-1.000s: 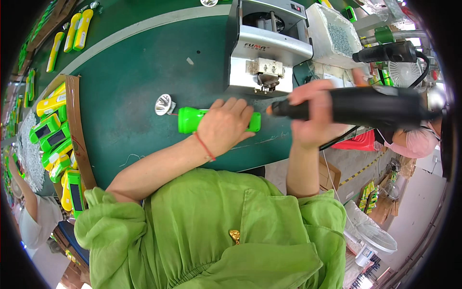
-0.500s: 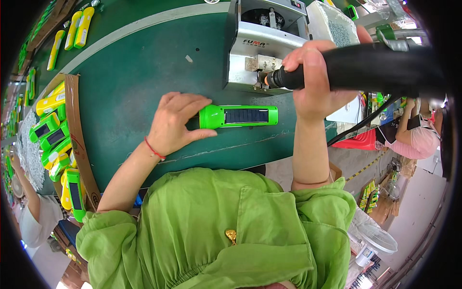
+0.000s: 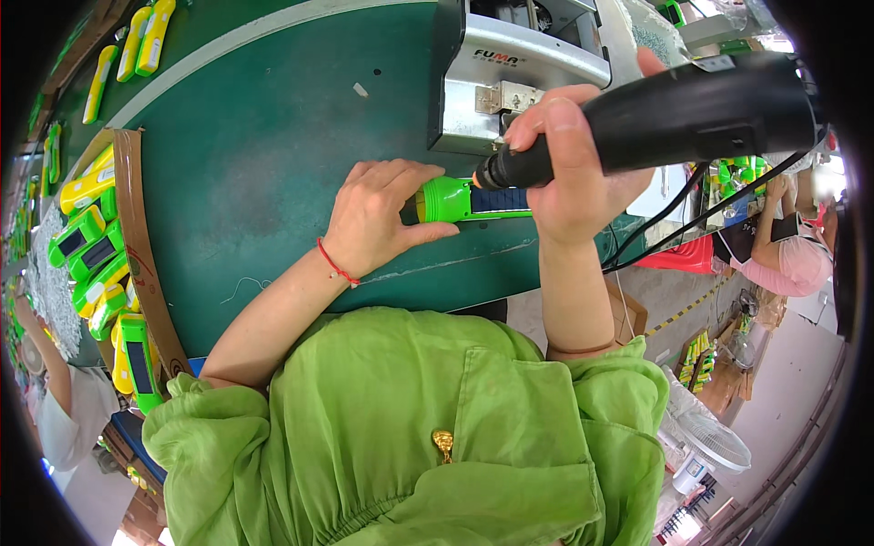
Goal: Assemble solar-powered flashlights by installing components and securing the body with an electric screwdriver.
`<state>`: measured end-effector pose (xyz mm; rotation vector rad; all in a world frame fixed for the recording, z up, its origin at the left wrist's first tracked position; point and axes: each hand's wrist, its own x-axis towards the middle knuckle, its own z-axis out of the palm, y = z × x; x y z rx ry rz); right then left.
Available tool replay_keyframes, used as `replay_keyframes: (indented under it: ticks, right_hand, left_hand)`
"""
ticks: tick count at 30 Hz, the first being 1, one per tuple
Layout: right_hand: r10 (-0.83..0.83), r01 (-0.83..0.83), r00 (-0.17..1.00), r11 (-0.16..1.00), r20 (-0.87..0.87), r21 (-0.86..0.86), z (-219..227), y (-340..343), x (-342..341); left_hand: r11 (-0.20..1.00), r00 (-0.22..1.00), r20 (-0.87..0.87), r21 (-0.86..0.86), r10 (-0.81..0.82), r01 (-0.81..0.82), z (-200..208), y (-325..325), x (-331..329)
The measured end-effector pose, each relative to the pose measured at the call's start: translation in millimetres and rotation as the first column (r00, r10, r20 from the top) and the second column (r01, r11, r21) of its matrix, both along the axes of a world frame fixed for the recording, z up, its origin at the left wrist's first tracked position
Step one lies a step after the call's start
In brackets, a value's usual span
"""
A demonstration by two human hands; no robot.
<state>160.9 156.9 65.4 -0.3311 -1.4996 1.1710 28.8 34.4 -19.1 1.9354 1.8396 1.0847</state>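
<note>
A green flashlight (image 3: 446, 200) with a dark solar panel on top lies on the green table. My left hand (image 3: 375, 214) is closed round its wide end, thumb on the near side and fingers on the far side. My right hand (image 3: 578, 177) grips a black electric screwdriver (image 3: 701, 111), tilted, its cable trailing off to the right. The screwdriver's orange-ringed tip is over the flashlight beside the near-left end of the panel; whether it touches I cannot tell. The screwdriver and my right hand cover the flashlight's far right end.
A silver screw feeder (image 3: 464, 109) stands just beyond the flashlight, with a tub of small screws (image 3: 651, 41) behind it. At the left, a cardboard box (image 3: 146, 237) holds several green and yellow flashlights (image 3: 86, 241). More yellow flashlights (image 3: 155, 36) lie far left. Co-workers sit at both sides.
The screwdriver has moved from the feeder's front, left and toward me, to the flashlight. My left hand and the flashlight have shifted to the right.
</note>
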Motion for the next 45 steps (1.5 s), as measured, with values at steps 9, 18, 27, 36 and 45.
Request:
replay_keyframes:
  ticks: [9,18,27,36,45]
  right_hand:
    - [-0.095,0.09,0.991,0.994,0.092,0.062,-24.3,-9.8,-1.2]
    - [-0.01,0.004,0.992,0.999,0.125,0.046,-12.0,-11.8,-10.1]
    - [-0.007,0.011,0.987,1.0,0.16,-0.023,-17.7,-12.1,-9.8]
    - [-0.102,0.101,0.995,0.99,-0.003,-0.096,-20.7,-23.2,-11.2]
    - [-0.186,0.192,0.981,0.973,-0.061,0.128,9.6,-2.5,21.4]
  left_hand:
    - [1.0,0.999,0.036,-0.022,0.01,-0.009,-1.1,0.3,3.2]
    - [0.999,0.999,0.036,-0.045,0.014,-0.012,-1.0,-0.1,0.4]
    - [0.999,0.998,0.06,-0.042,0.0,0.003,-4.0,-0.2,-1.9]
    - [0.994,0.995,0.079,-0.09,-0.058,0.065,6.0,4.6,-1.2]
    - [0.996,0.997,-0.013,-0.037,-0.081,0.08,10.9,1.1,-13.6]
